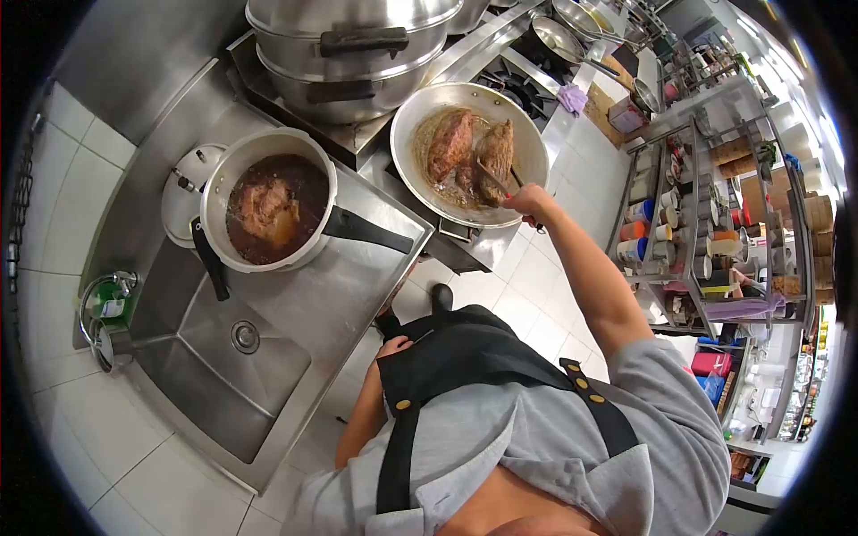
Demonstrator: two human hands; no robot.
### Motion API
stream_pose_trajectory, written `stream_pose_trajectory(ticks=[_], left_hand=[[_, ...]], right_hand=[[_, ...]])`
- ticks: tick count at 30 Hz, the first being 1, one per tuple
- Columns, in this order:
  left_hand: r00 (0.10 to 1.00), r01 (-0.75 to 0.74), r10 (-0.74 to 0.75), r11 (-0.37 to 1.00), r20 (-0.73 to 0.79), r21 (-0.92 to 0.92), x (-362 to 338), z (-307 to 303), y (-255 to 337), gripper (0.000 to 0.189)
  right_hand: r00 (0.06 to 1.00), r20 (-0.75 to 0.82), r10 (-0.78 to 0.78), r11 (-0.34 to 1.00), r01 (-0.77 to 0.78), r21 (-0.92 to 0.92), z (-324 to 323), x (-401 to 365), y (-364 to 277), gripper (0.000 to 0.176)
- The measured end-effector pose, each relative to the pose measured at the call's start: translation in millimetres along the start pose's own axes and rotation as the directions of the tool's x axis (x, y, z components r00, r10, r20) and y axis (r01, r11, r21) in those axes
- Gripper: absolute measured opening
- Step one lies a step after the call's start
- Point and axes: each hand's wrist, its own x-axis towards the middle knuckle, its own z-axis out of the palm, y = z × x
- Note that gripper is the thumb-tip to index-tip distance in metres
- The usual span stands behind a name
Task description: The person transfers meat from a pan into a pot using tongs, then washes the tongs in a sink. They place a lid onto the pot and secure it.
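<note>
My right hand (530,204) is closed around a pair of tongs (493,176), whose arms reach to the nearer end of a browned piece of meat (495,147). That meat lies in a wide pan (538,143) with bubbling fat, on the stove. Beside it in the same pan is a second large browned piece of meat (450,143). My left hand (396,346) rests low at my side against the black apron (465,353), fingers lying on the cloth.
A pressure cooker pot (210,210) with meat in dark liquid stands on the steel sink counter (357,277), its long handle jutting toward the stove. Its lid (174,210) lies behind. A large stacked steamer (349,71), a purple cloth (572,98) and a loaded shelf rack (661,268) are nearby.
</note>
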Motion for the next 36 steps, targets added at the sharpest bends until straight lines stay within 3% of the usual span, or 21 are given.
stream_pose_trajectory(ticks=[2,8,10,11,14,17,19,22,23,25,26,28,32,33,34,35,36], left_hand=[[0.994,-0.092,0.093,0.996,-0.057,0.016,15,17,-1,0.050],[0.984,-0.056,0.025,0.983,-0.178,-0.173,-12,17,0,0.048],[0.975,-0.059,0.009,0.974,-0.224,-0.218,-19,18,2,0.047],[0.969,-0.060,-0.002,0.969,-0.248,-0.240,-23,18,6,0.047],[0.952,-0.052,-0.033,0.962,-0.306,-0.267,-46,18,34,0.046],[0.929,-0.071,-0.002,0.981,-0.370,-0.183,-72,19,72,0.040],[0.952,-0.085,-0.049,0.906,-0.302,-0.414,-68,31,45,0.039],[0.927,-0.120,-0.106,0.825,-0.360,-0.553,-83,50,57,0.036],[0.921,-0.116,-0.120,0.824,-0.371,-0.555,-77,61,46,0.036],[0.910,-0.116,-0.247,0.620,-0.334,-0.776,-60,83,10,0.036],[0.904,-0.115,-0.259,0.621,-0.341,-0.775,-67,85,18,0.036],[0.890,-0.151,-0.168,0.769,-0.423,-0.621,-73,83,48,0.034],[0.884,-0.015,-0.264,0.809,-0.385,-0.587,-63,94,41,0.034],[0.840,-0.179,0.106,0.980,-0.532,-0.088,-56,100,14,0.032],[0.741,-0.279,0.483,0.853,-0.466,0.441,-52,105,-1,0.031],[0.739,-0.269,0.477,0.857,-0.476,0.440,-55,108,4,0.031],[0.760,-0.281,0.336,0.942,-0.556,0.184,-62,109,18,0.031]], right_hand=[[0.997,-0.083,0.006,1.000,-0.005,0.006,-6,-6,11,0.046],[0.994,-0.103,0.025,0.970,0.001,0.244,-3,-12,45,0.036],[0.998,-0.061,-0.027,0.899,0.051,0.436,-9,-8,60,0.032],[0.998,-0.056,-0.043,0.899,0.063,0.434,-11,-8,66,0.032],[0.993,0.099,-0.058,0.784,-0.017,0.621,-17,8,91,0.025],[0.978,0.184,-0.101,0.672,-0.070,0.738,-21,9,109,0.024],[0.973,0.201,-0.111,0.667,-0.076,0.741,-21,10,118,0.025],[0.928,0.274,-0.252,0.490,-0.122,0.863,-20,25,143,0.023],[0.921,0.287,-0.262,0.494,-0.128,0.860,-21,26,144,0.023],[0.903,0.308,-0.299,0.416,-0.168,0.894,-24,20,146,0.023],[0.896,0.320,-0.307,0.417,-0.175,0.892,-24,20,148,0.023],[0.890,0.311,-0.333,0.381,-0.175,0.908,-28,22,152,0.023],[0.877,0.279,-0.392,0.357,-0.135,0.924,-37,15,155,0.023],[0.877,0.265,-0.402,0.346,-0.123,0.930,-40,13,156,0.023],[0.875,0.251,-0.413,0.335,-0.111,0.936,-42,12,156,0.023],[0.869,0.259,-0.421,0.340,-0.113,0.934,-45,11,154,0.023],[0.868,0.240,-0.435,0.321,-0.100,0.942,-47,9,154,0.023]])
